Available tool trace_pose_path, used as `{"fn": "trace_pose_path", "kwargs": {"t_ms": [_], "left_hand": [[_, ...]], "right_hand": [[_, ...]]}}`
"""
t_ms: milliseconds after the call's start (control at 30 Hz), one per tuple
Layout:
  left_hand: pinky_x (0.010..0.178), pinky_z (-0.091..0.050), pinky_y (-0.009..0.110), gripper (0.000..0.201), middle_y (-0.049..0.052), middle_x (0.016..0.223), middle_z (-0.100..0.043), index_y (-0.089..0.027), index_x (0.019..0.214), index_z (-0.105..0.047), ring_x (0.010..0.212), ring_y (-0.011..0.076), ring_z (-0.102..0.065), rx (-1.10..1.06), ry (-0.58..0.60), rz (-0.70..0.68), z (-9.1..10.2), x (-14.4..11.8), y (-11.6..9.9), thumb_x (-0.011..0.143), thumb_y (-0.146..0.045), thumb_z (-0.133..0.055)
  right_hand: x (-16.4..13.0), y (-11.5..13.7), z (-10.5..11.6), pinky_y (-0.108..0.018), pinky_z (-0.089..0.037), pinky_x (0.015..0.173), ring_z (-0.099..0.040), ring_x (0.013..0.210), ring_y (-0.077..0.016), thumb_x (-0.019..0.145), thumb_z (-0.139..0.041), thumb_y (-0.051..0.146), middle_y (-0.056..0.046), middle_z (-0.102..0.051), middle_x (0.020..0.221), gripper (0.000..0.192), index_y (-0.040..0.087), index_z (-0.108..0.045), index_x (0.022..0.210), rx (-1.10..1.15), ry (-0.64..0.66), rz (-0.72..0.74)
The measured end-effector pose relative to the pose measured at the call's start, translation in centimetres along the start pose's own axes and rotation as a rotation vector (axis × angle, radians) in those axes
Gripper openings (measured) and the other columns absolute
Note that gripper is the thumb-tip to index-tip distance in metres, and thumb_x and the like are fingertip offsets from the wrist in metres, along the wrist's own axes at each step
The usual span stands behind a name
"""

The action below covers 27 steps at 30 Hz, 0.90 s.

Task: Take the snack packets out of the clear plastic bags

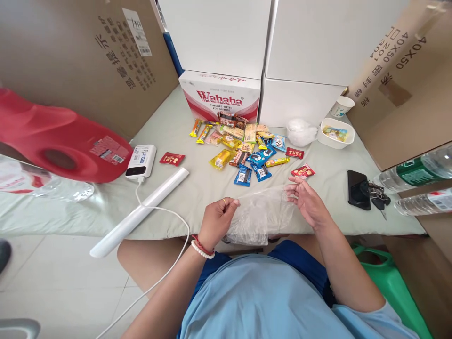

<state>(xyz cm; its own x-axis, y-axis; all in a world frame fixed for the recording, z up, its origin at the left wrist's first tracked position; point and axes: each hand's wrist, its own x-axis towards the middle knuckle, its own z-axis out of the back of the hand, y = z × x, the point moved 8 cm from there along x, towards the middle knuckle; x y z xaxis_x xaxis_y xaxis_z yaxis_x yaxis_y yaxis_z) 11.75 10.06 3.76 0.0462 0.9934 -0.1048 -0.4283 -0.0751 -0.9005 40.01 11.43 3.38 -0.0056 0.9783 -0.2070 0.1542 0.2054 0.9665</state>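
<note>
A clear plastic bag (261,214) stretches between my two hands at the table's front edge, its lower part hanging over the edge. My left hand (219,219) pinches its left side between thumb and fingers. At the opposite side, my right hand (305,200) has its fingertips on the bag's upper edge, index finger raised and the others curled. Beyond the bag lies a loose pile of small wrapped snacks, among them blue packets (261,157), yellow packets (222,159) and a red packet (302,171) close to my right fingertips.
A Wahaha carton (222,96) stands behind the snacks. Leftward are a white power bank (141,161) with a cable, a white tube-like bar (141,212) and a red jug (63,141). Rightward are a white bowl (349,136), a phone (358,189), keys (378,194) and water bottles (416,169).
</note>
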Motion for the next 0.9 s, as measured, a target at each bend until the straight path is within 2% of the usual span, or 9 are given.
{"fn": "trace_pose_path", "kwargs": {"t_ms": [67,133,200,300,467,567,700,800,900], "left_hand": [[0.051,-0.025,0.026,0.045,-0.007,0.053,-0.034,-0.018,0.085,-0.072,0.05,0.0107,-0.029,-0.112,-0.013,0.09,-0.3,-0.2,0.8,0.09,-0.059,-0.054],[0.05,-0.023,0.026,0.048,-0.009,0.052,-0.031,-0.017,0.092,-0.071,0.049,0.0106,-0.026,-0.208,0.001,0.159,-0.6,-0.3,1.5,0.09,-0.062,-0.053],[0.049,-0.022,0.025,0.051,-0.009,0.051,-0.028,-0.017,0.095,-0.07,0.049,0.0106,-0.024,-0.258,0.005,0.197,-0.4,-0.3,1.8,0.09,-0.064,-0.051],[0.051,-0.026,0.025,0.05,-0.008,0.053,-0.033,-0.018,0.091,-0.07,0.051,0.0107,-0.028,-0.165,-0.001,0.153,1.1,0.1,1.4,0.09,-0.064,-0.052],[0.061,-0.04,0.024,0.05,-0.002,0.066,-0.056,-0.018,0.08,-0.071,0.063,0.0129,-0.047,0.024,0.239,0.015,2.3,0.2,-0.2,0.087,-0.066,-0.056],[0.065,-0.043,0.025,0.051,-0.001,0.072,-0.065,-0.02,0.086,-0.075,0.068,0.0149,-0.054,0.112,0.33,-0.036,2.6,0.2,-0.4,0.091,-0.065,-0.053],[0.065,-0.046,0.026,0.052,0.0,0.071,-0.068,-0.022,0.086,-0.078,0.068,0.0174,-0.058,0.179,0.371,-0.055,3.4,1.4,0.2,0.089,-0.068,-0.053],[0.068,-0.05,0.028,0.053,0.003,0.076,-0.068,-0.022,0.083,-0.079,0.071,0.0188,-0.061,0.194,0.404,-0.078,3.6,2.9,0.4,0.087,-0.069,-0.055],[0.081,-0.053,0.032,0.051,0.007,0.091,-0.071,-0.022,0.081,-0.078,0.082,0.0203,-0.066,0.207,0.313,-0.161,3.9,4.2,-0.1,0.084,-0.069,-0.059]], "right_hand": [[-0.3,-1.5,-1.3,-0.034,-0.053,0.089,-0.064,0.112,-0.0237,0.07,-0.083,0.065,-0.01,-0.067,0.122,0.088,0.028,-0.05,0.143,-0.121,0.057,0.005],[-0.7,-3.8,-2.2,-0.038,-0.052,0.092,-0.065,0.11,-0.0247,0.066,-0.088,0.056,-0.011,-0.069,0.12,0.1,0.026,-0.043,0.15,-0.258,0.092,-0.063],[-0.8,-5.4,-2.3,-0.038,-0.052,0.087,-0.067,0.093,-0.0226,0.07,-0.084,0.052,-0.007,-0.072,0.102,0.084,0.023,-0.052,0.142,-0.35,0.069,-0.11],[-0.4,-5.1,-1.6,-0.036,-0.052,0.085,-0.065,0.086,-0.0208,0.075,-0.076,0.053,-0.003,-0.071,0.089,0.044,0.021,-0.07,0.103,-0.359,0.016,-0.055],[-0.1,-2.2,0.0,-0.028,-0.053,0.067,-0.064,0.071,-0.0152,0.069,-0.084,0.054,-0.002,-0.071,0.087,0.042,0.021,-0.068,0.088,-0.14,0.047,-0.137],[-0.6,-1.1,0.6,-0.018,-0.031,0.041,-0.042,0.043,-0.0057,0.07,-0.087,0.052,0.003,-0.062,0.064,0.044,0.02,-0.067,0.092,-0.123,0.188,-0.283],[-1.1,-0.4,1.4,-0.018,-0.011,0.037,-0.025,0.036,-0.0023,0.078,-0.083,0.05,0.006,-0.052,0.05,0.037,0.017,-0.07,0.088,-0.293,0.455,-0.382],[-0.4,-0.6,1.7,-0.019,-0.017,0.039,-0.029,0.039,-0.0034,0.081,-0.08,0.053,0.005,-0.053,0.053,0.039,0.015,-0.072,0.083,-0.34,0.505,-0.361],[1.3,-0.3,1.4,-0.021,-0.042,0.055,-0.053,0.06,-0.0095,0.076,-0.084,0.051,-0.001,-0.065,0.073,0.036,0.018,-0.073,0.081,-0.281,0.321,-0.164]]}}
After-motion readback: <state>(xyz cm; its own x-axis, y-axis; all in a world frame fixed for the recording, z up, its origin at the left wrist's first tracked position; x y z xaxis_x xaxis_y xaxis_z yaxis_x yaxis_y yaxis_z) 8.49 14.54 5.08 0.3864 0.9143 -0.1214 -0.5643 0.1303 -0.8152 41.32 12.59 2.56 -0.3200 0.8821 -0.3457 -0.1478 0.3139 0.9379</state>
